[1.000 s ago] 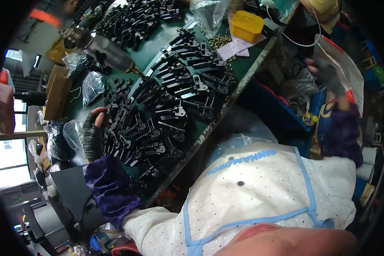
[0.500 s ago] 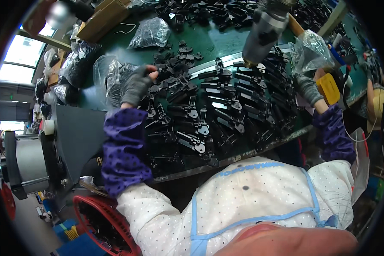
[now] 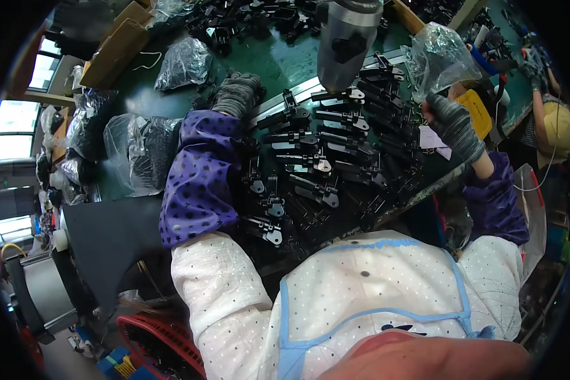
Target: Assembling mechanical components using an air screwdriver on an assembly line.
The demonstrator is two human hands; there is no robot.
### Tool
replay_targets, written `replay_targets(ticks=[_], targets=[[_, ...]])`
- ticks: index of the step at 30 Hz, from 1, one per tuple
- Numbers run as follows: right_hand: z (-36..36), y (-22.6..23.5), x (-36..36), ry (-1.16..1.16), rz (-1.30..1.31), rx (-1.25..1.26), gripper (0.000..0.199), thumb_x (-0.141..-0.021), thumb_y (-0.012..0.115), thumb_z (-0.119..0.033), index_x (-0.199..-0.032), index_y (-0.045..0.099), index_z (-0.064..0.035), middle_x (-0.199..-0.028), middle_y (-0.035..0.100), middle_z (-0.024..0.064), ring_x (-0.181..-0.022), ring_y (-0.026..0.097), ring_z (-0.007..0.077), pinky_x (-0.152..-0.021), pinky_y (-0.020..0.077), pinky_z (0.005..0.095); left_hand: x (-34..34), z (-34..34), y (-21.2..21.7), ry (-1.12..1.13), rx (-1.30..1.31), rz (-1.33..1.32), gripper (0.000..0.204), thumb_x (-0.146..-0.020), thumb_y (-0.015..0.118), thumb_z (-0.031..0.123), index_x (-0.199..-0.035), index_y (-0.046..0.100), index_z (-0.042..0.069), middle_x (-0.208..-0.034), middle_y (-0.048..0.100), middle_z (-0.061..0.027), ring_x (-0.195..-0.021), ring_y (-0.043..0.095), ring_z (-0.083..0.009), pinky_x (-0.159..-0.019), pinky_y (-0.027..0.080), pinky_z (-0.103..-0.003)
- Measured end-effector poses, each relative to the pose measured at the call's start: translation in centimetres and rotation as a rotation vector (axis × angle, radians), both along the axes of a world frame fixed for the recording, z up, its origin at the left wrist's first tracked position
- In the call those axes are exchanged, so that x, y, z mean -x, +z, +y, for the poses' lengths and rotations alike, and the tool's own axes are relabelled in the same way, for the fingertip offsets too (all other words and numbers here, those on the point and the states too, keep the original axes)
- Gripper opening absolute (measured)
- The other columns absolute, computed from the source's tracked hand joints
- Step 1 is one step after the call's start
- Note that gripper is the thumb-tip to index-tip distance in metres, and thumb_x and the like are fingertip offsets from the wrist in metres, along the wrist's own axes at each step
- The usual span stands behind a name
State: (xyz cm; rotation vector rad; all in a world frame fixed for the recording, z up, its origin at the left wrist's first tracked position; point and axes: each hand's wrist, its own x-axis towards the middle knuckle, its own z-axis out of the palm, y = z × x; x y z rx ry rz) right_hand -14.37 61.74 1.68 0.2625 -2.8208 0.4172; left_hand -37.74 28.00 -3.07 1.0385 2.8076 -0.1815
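Reaching over the green tabletop (image 3: 278, 60), your left hand (image 3: 237, 94), in a grey knitted glove, shows only its back; the fingers are hidden, so whether they grip anything cannot be told. Your right hand (image 3: 457, 128), gloved alike, is curled loosely just below a crumpled clear plastic bag (image 3: 442, 58); no held object shows, though its inner side is turned away. Between the hands lie the black metal parts with pale rounded ends (image 3: 291, 137), set in slanting, overlapping rows below and beside a long silver metal strip (image 3: 300, 95). Technique, as judged: approach each part from above, pinch it by its body, and free it from its neighbour before lifting, since the projecting ends could snag; level wrists would spare the row alignment. Obstruction: the grey cylindrical tool (image 3: 348, 47) hangs over the far end of the rows, between your hands, so a straight crossing there risks a knock. Your purple star-patterned sleeve (image 3: 202, 183) borders the nearest left parts and might drag them. Farther out, right: white paper slips (image 3: 432, 137) and a yellow plastic tub (image 3: 476, 115). Left: a clear bag of dark contents (image 3: 142, 152). Lower left, below bench level: a red plastic basket (image 3: 161, 342).
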Motion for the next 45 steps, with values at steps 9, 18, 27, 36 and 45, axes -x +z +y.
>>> replay_targets(ticks=[9,18,27,36,45], targets=[[-9.8,1.8,9.4,0.352,-0.394,0.640,0.011,-0.078,0.053,-0.008,-0.086,0.055,-0.0006,-0.071,0.057,0.0047,-0.062,0.055,0.0125,-0.058,0.0469,0.0254,-5.4,-0.2,1.1,-0.174,-0.560,0.118,0.022,-0.066,0.064,0.008,-0.087,0.063,0.012,-0.077,0.057,-0.0080,-0.079,0.054,-0.0259,-0.069,0.044,-0.036],[-14.3,-6.1,16.2,0.285,-0.673,0.975,0.014,-0.075,0.060,-0.012,-0.081,0.061,0.0008,-0.065,0.058,0.0040,-0.055,0.055,0.0126,-0.046,0.0482,0.0246,-9.4,-0.4,0.3,0.046,-0.755,0.049,0.021,-0.067,0.066,0.017,-0.082,0.057,0.007,-0.079,0.058,-0.0106,-0.074,0.058,-0.0276,-0.062,0.045,-0.035],[-13.5,-8.9,18.5,0.441,-0.991,0.930,0.017,-0.081,0.057,-0.018,-0.089,0.054,-0.0035,-0.073,0.055,-0.0038,-0.057,0.048,0.0025,-0.043,0.0367,0.0156,-9.5,-0.6,-1.7,-0.059,-0.940,0.196,0.017,-0.068,0.066,0.014,-0.082,0.059,0.008,-0.077,0.060,-0.0091,-0.070,0.059,-0.0263,-0.061,0.046,-0.033],[-13.7,-3.8,15.4,0.340,-0.784,0.724,0.013,-0.075,0.060,-0.011,-0.082,0.060,-0.0007,-0.073,0.060,0.0045,-0.070,0.054,0.0105,-0.065,0.0435,0.0253,-9.6,0.8,-1.5,0.040,-0.920,-0.029,0.020,-0.068,0.066,0.011,-0.086,0.058,0.006,-0.079,0.061,-0.0075,-0.072,0.059,-0.0234,-0.068,0.047,-0.032],[-8.3,1.8,11.1,0.681,-0.149,1.153,0.062,-0.072,0.064,-0.030,-0.120,0.034,-0.0041,-0.113,0.047,0.0132,-0.104,0.049,0.0217,-0.083,0.0437,0.0336,-9.2,1.1,-0.8,0.228,-0.923,-0.249,0.017,-0.069,0.066,0.011,-0.078,0.054,0.004,-0.074,0.059,-0.0077,-0.068,0.056,-0.0167,-0.064,0.045,-0.029]])
